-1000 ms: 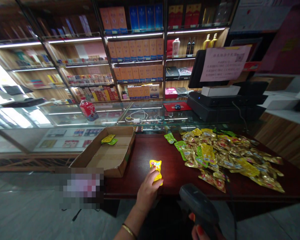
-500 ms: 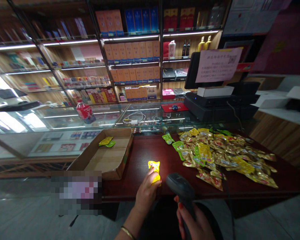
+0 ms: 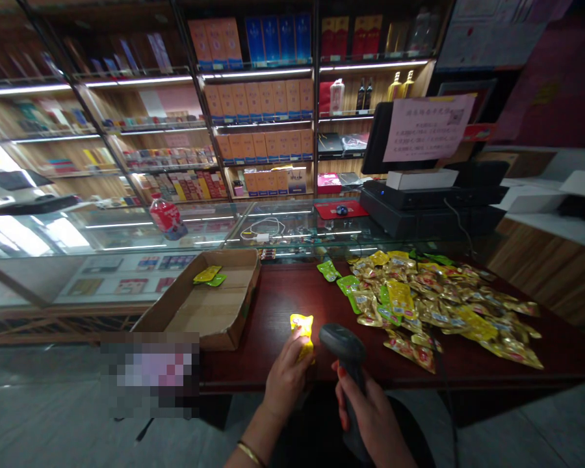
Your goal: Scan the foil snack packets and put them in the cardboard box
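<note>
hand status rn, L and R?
Left hand: closed on a yellow packet.
Right hand: closed around the handle of a dark handheld scanner.

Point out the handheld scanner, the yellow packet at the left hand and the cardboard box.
Handheld scanner point(image 3: 342, 342), head view: dark top housing.
Yellow packet point(image 3: 305, 323), head view: uncovered upper end.
Cardboard box point(image 3: 209, 313), head view: bare inside bottom.

left hand point(image 3: 290, 367) was ungloved | left forearm point(image 3: 264, 419) was uncovered, ringed by a slim, rounded, shiny gold-coloured bangle point(image 3: 249, 452) | right hand point(image 3: 363, 400) was ungloved, visible nails point(image 3: 342, 372) painted orange-red | lap clothing point(image 3: 299, 426) looked black, its cut too dark to tell
</note>
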`<state>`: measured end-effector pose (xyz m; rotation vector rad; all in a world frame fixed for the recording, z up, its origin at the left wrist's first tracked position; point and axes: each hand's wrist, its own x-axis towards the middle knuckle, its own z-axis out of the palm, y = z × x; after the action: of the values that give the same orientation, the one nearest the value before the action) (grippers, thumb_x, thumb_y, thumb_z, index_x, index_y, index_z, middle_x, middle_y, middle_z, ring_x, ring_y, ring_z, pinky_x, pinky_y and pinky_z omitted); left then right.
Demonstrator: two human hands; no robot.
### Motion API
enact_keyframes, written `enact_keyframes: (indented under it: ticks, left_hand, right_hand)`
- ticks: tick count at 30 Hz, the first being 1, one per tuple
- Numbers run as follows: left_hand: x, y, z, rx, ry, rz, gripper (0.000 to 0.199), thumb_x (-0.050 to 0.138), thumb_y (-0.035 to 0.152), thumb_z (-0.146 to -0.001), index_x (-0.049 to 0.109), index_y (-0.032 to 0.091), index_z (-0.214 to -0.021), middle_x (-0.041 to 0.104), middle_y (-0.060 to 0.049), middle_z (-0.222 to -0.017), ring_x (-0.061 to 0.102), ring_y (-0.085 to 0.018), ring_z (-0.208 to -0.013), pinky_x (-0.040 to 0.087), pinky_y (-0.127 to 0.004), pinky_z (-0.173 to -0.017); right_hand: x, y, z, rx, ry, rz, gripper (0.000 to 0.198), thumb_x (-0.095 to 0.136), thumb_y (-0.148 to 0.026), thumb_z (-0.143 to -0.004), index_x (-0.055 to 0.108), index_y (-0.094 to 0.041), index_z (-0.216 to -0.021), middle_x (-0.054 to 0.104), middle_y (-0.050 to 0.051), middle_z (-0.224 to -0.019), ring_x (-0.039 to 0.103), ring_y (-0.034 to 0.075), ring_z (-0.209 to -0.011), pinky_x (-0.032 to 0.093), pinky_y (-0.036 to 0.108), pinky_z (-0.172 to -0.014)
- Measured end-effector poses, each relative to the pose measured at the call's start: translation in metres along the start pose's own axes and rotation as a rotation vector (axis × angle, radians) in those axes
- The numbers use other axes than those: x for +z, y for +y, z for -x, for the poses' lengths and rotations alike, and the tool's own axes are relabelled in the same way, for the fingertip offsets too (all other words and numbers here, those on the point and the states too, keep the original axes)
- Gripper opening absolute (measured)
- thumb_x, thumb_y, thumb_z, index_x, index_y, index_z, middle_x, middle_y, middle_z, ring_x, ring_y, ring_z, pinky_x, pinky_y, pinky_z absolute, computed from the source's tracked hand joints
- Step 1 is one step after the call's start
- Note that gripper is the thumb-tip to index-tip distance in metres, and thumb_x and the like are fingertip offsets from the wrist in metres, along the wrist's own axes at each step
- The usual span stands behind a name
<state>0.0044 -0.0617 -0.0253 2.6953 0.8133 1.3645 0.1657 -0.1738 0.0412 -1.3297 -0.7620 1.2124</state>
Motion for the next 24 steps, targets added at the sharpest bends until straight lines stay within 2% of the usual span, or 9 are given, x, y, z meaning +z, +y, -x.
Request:
enact_keyframes:
  ticks: [4,10,17,24]
  left_hand:
    - [0.000,0.000,0.000,0.009,-0.005,-0.022,0.022,0.055,0.015,-0.100,0.073,0.021,-0.110,0.065,-0.012,-0.133,0.050,-0.030,-0.144,0.056,-0.047,-0.109]
    - [0.000,-0.002,0.002,0.014,-0.001,-0.042,0.024,0.054,0.013,-0.100,0.073,0.022,-0.111,0.064,-0.012,-0.136,0.051,-0.030,-0.142,0.058,-0.047,-0.107]
    - [0.006,-0.006,0.009,0.024,0.021,-0.107,0.028,0.051,0.015,-0.101,0.073,0.025,-0.115,0.063,-0.010,-0.135,0.052,-0.028,-0.141,0.060,-0.044,-0.105]
    - [0.000,0.002,0.000,0.041,0.010,-0.089,0.023,0.050,0.016,-0.102,0.073,0.018,-0.102,0.067,-0.013,-0.125,0.053,-0.029,-0.141,0.058,-0.041,-0.107]
  right_hand:
    - [0.005,0.000,-0.002,0.018,0.031,0.008,0.064,0.062,-0.081,-0.078,0.056,-0.020,-0.063,0.053,-0.004,-0.053,0.050,0.009,-0.043,0.037,0.022,-0.045]
    - [0.004,-0.002,-0.004,0.049,-0.008,0.013,0.066,0.062,-0.084,-0.075,0.055,-0.020,-0.061,0.052,-0.004,-0.051,0.048,0.009,-0.042,0.035,0.023,-0.046]
    - [0.012,0.000,-0.014,0.046,-0.053,0.027,0.065,0.059,-0.081,-0.081,0.054,-0.020,-0.059,0.051,-0.004,-0.047,0.049,0.010,-0.043,0.035,0.023,-0.047]
    - [0.007,0.002,-0.023,0.054,0.009,0.024,0.067,0.061,-0.085,-0.075,0.054,-0.020,-0.057,0.051,-0.004,-0.046,0.048,0.010,-0.041,0.034,0.023,-0.045]
